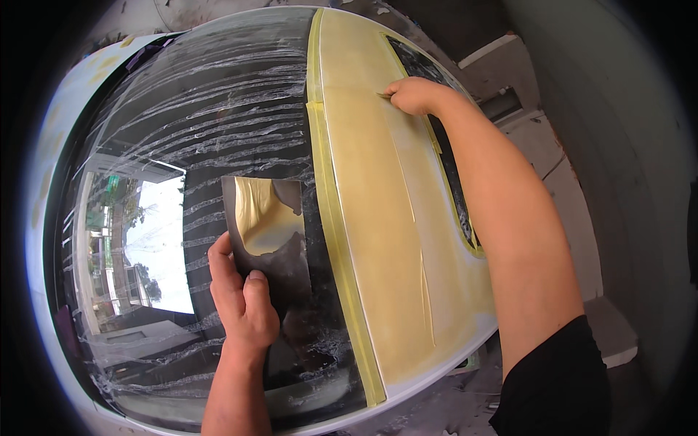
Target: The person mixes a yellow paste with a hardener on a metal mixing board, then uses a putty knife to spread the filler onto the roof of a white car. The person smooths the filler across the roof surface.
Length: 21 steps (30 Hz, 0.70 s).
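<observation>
My left hand grips a dark, flat mixing board above the glass, thumb on its face. A smooth smear of yellow putty lies on the board's upper part. At the far side, my right hand is closed in a pinch on a small, thin putty spreader, mostly hidden by the fingers. The spreader is at the surface of the car's yellow-coated roof panel. Thin raised ridges of putty run along that panel, from below my right hand towards the near end.
Yellow masking tape follows the seam between the panel and the large dark car glass, which has whitish streaks and bright reflections. A taped side window lies beneath my right forearm. A grey wall stands to the right.
</observation>
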### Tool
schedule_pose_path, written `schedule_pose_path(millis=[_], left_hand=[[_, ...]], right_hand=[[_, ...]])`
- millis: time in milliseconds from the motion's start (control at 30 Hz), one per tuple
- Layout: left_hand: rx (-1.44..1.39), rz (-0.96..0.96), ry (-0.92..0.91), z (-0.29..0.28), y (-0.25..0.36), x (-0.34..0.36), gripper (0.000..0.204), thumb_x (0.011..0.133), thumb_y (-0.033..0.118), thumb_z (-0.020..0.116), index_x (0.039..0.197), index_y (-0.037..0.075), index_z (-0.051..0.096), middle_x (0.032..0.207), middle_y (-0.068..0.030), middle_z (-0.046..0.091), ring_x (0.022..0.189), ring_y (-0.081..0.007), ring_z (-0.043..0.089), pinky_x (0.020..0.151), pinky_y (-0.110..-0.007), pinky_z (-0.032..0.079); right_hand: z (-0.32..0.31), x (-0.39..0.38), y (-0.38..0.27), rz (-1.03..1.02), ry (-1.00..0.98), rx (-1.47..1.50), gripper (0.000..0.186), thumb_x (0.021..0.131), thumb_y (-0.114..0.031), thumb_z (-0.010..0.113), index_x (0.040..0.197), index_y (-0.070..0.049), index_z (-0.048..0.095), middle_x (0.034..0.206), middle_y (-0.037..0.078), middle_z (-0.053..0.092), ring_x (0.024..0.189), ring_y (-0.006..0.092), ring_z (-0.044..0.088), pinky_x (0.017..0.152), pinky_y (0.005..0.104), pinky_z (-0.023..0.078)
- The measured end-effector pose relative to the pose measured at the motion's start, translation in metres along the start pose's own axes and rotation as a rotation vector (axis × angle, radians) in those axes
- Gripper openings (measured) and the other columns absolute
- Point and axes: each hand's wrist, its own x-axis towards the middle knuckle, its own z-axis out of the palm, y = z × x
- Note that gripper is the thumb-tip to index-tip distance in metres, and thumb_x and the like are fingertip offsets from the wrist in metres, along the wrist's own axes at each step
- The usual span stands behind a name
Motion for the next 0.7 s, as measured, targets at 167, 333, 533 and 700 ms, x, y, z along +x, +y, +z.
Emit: schedule_pose_path(millis=[167, 333, 533, 700], left_hand=[[0.013, 0.022, 0.012, 0.001, -0.002, 0.001, 0.053, 0.082, 0.000, 0.040, 0.133, -0.008, 0.041, 0.110, -0.0191, 0.063, 0.100, -0.0209, 0.060, 0.093, -0.031, 0.044], [0.040, 0.021, 0.028, 0.000, -0.003, 0.002, 0.052, 0.081, 0.002, 0.040, 0.132, -0.008, 0.043, 0.113, -0.0197, 0.062, 0.104, -0.0230, 0.059, 0.096, -0.032, 0.043], [0.036, 0.017, 0.042, 0.001, -0.003, 0.000, 0.050, 0.082, 0.002, 0.039, 0.131, -0.007, 0.044, 0.113, -0.0195, 0.061, 0.105, -0.0231, 0.058, 0.097, -0.031, 0.042], [0.065, 0.036, 0.055, -0.001, -0.009, 0.000, 0.049, 0.083, 0.001, 0.039, 0.131, -0.007, 0.044, 0.118, -0.0192, 0.058, 0.109, -0.0221, 0.055, 0.099, -0.030, 0.040]], right_hand=[[-0.004, -0.010, -0.006, -0.021, -0.044, -0.021, 0.047, 0.081, -0.006, 0.052, 0.126, -0.010, 0.066, 0.123, 0.012, 0.067, 0.113, 0.0250, 0.060, 0.096, 0.0370, 0.046], [-0.003, -0.039, -0.008, -0.030, -0.130, 0.049, 0.049, 0.079, -0.006, 0.054, 0.127, -0.009, 0.065, 0.123, 0.013, 0.067, 0.113, 0.0264, 0.060, 0.096, 0.0366, 0.046], [0.008, -0.096, -0.019, 0.001, -0.134, 0.066, 0.049, 0.081, -0.007, 0.054, 0.129, -0.009, 0.064, 0.122, 0.013, 0.067, 0.110, 0.0257, 0.061, 0.091, 0.0354, 0.048], [0.025, -0.157, -0.024, -0.044, -0.169, 0.151, 0.048, 0.084, -0.008, 0.052, 0.131, -0.008, 0.061, 0.122, 0.014, 0.067, 0.111, 0.0260, 0.063, 0.093, 0.0347, 0.049]])
